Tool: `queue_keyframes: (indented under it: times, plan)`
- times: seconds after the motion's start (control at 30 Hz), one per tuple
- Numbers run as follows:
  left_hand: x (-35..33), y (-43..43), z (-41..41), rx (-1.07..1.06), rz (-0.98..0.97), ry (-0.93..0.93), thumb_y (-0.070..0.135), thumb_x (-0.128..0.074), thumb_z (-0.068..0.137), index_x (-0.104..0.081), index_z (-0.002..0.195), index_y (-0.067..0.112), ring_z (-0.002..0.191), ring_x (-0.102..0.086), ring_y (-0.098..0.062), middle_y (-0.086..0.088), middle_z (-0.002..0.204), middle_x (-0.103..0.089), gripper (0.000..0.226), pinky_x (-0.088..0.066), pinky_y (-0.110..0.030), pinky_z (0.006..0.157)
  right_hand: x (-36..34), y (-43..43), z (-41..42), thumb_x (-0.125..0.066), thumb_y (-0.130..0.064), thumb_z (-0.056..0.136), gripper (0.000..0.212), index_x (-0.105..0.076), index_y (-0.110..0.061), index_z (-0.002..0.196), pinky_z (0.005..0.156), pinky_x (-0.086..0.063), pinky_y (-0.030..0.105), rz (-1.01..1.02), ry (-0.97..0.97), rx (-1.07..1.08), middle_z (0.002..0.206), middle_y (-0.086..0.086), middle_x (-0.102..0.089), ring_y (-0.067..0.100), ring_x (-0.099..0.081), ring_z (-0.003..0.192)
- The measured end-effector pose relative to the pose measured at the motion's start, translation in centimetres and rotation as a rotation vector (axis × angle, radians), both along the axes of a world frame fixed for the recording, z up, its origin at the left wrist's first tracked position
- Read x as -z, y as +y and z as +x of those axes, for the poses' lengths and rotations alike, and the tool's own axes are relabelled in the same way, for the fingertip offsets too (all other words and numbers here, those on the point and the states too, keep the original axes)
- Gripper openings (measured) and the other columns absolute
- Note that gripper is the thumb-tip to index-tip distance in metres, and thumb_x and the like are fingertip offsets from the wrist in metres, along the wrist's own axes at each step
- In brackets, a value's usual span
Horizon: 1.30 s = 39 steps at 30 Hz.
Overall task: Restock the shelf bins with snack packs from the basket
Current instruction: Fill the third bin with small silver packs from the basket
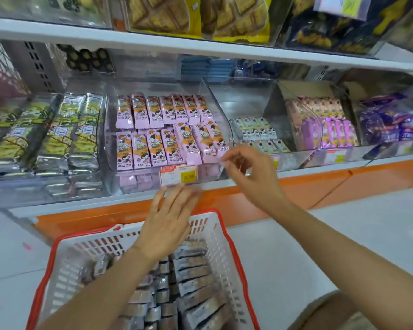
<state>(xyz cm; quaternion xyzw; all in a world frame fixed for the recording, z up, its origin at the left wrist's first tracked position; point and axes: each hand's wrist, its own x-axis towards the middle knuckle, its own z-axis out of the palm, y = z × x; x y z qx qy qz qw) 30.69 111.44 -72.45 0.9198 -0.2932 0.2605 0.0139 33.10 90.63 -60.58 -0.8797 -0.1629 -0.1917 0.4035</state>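
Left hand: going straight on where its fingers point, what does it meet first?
Left hand would likely meet the price label on the pink-pack bin, on its clear front wall, first; depth is unclear.

White shelf with orange front edge, row of clear bins side by side on it.

Left hand flat, fingers straight; right hand raised, loosely curled, seemingly empty.

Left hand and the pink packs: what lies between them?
Head view: the clear bin's front wall, bearing a price label, stands between left hand and pink packs.
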Motion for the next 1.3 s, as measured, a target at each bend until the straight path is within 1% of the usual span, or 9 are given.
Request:
queue_keyframes:
  times: [0.2,0.33,0.47,0.6,0.7,0.87,1.0,1.23,1.3]
  plan:
    - [4.7,4.0,-2.3,-0.102,0.079,0.334,0.025,-0.078,0.071,-0.048,0.142,0.003,0.130,-0.044,-0.036,-0.016,0.140,-0.051,0.080,-0.027,-0.049,0.111,10.0,4.0,-4.3,-0.062,-0.016,0.082,0.011,-0.067,-0.017,0.092,0.064,-0.041,0.016,-0.188,0.256,-0.203,0.075,-0.014,-0.054,0.001,-0.052,0.068]
    - [7.5,6.3,-3.0,-0.215,0.147,0.473,0.030,-0.077,0.075,-0.046,0.144,0.003,0.136,-0.045,-0.037,-0.019,0.146,-0.049,0.080,-0.029,-0.052,0.116,17.1,5.7,-5.6,-0.062,-0.015,0.086,0.016,-0.067,-0.017,0.101,0.071,-0.049,0.032,-0.349,0.495,-0.245,0.085,-0.003,-0.057,0.014,-0.055,0.076]
    - [10.1,8.2,-2.9,-0.308,0.184,0.520,0.032,-0.077,0.076,-0.035,0.146,0.000,0.139,-0.042,-0.035,-0.019,0.148,-0.046,0.088,-0.012,-0.050,0.121,22.4,7.1,-6.8,-0.062,-0.023,0.090,0.030,-0.062,-0.016,0.119,0.082,-0.046,0.028,-0.593,0.723,-0.258,0.115,0.005,-0.062,0.021,-0.058,0.104]
    - [11.8,9.0,-2.9,-0.326,0.207,0.546,0.044,-0.041,0.096,0.009,0.149,0.006,0.152,-0.001,-0.031,-0.013,0.160,0.007,0.083,0.010,-0.047,0.119,25.7,7.8,-7.6,-0.064,-0.035,0.091,0.048,-0.050,-0.020,0.135,0.101,-0.043,0.038,-0.879,0.868,-0.298,0.140,0.009,-0.048,0.029,-0.046,0.127]
    - [11.8,8.6,-2.8,-0.330,0.251,0.617,0.038,-0.036,0.099,0.032,0.142,0.008,0.150,0.017,-0.030,-0.008,0.150,0.032,0.086,0.011,-0.051,0.120,26.8,7.9,-7.6,-0.064,-0.038,0.091,0.054,-0.047,-0.021,0.139,0.103,-0.043,0.041,-1.049,0.896,-0.337,0.142,0.009,-0.047,0.029,-0.045,0.128]
    - [12.2,9.0,-2.7,-0.326,0.163,0.576,0.042,-0.054,0.090,0.004,0.152,0.006,0.152,-0.007,-0.032,-0.014,0.163,-0.005,0.092,0.005,-0.051,0.118,27.1,7.9,-7.5,-0.065,-0.034,0.090,0.042,-0.056,-0.015,0.126,0.094,-0.041,0.039,-1.129,0.847,-0.383,0.132,0.015,-0.048,0.032,-0.046,0.120]
    - [12.2,9.0,-2.9,-0.307,0.199,0.579,0.039,-0.041,0.098,0.015,0.152,0.008,0.151,0.011,-0.029,-0.010,0.158,0.018,0.084,0.022,-0.048,0.111,26.9,7.9,-7.2,-0.068,-0.026,0.087,0.032,-0.060,-0.011,0.114,0.091,-0.045,0.040,-1.191,0.838,-0.366,0.128,0.016,-0.047,0.033,-0.048,0.116]
    - [9.2,8.5,-2.7,-0.332,0.311,0.661,0.040,-0.035,0.101,0.016,0.154,0.008,0.152,0.009,-0.027,-0.010,0.164,0.013,0.080,0.008,-0.048,0.122,24.7,6.8,-6.7,-0.064,-0.014,0.087,0.023,-0.058,-0.009,0.109,0.083,-0.048,0.038,-1.107,0.718,-0.249,0.121,0.013,-0.051,0.032,-0.056,0.107]
    - [8.3,8.3,-2.9,-0.278,0.209,0.543,0.037,-0.054,0.095,-0.002,0.155,0.005,0.151,-0.012,-0.030,-0.015,0.164,-0.009,0.086,-0.005,-0.049,0.124,23.1,5.9,-6.3,-0.063,-0.019,0.085,0.023,-0.055,-0.013,0.106,0.079,-0.048,0.035,-0.955,0.653,-0.214,0.119,0.009,-0.052,0.028,-0.057,0.101]
